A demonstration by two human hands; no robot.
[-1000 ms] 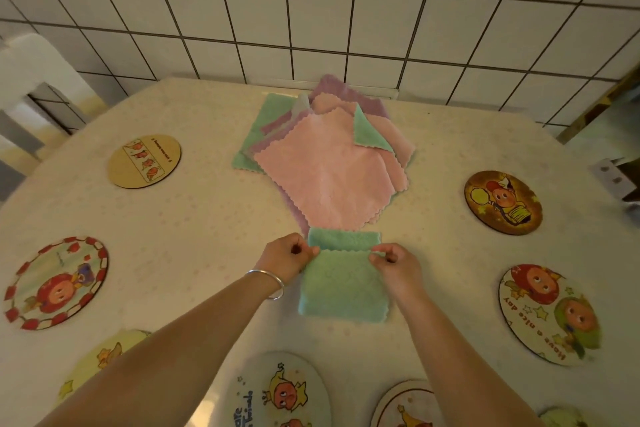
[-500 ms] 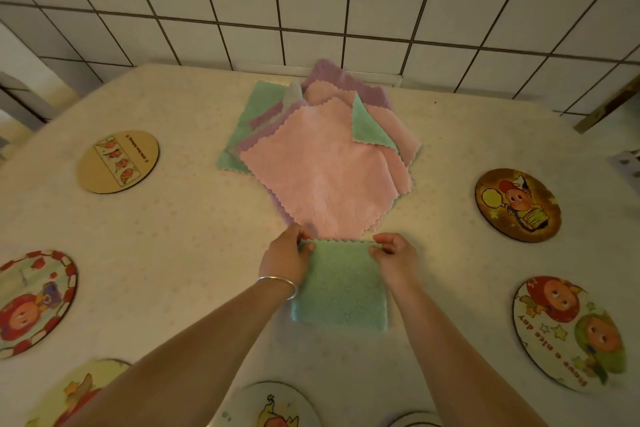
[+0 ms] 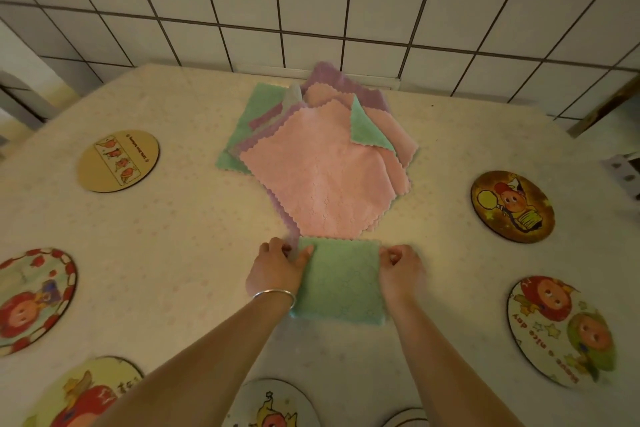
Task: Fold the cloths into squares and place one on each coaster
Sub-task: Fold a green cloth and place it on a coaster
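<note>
A green cloth (image 3: 341,282) lies folded into a rough square on the table in front of me. My left hand (image 3: 277,269) pinches its far left edge, thumb on top. My right hand (image 3: 401,265) holds its far right edge with curled fingers. Just beyond it sits a fanned pile of unfolded pink, purple and green cloths (image 3: 322,163). Round picture coasters ring the table: a tan one (image 3: 117,160) far left, a red-bordered one (image 3: 33,298) left, a dark one (image 3: 512,206) right, a white one (image 3: 562,333) near right.
More coasters sit along the near edge: a yellow one (image 3: 81,395) at lower left, one (image 3: 273,406) between my forearms, and a sliver of another (image 3: 405,418). A white tiled wall (image 3: 311,3) rises behind the table. A chair (image 3: 20,97) stands at far left.
The far flap of the green cloth has been folded down flat, leaving a neat square. Both hands stay on its far corners. The view has tilted slightly.
</note>
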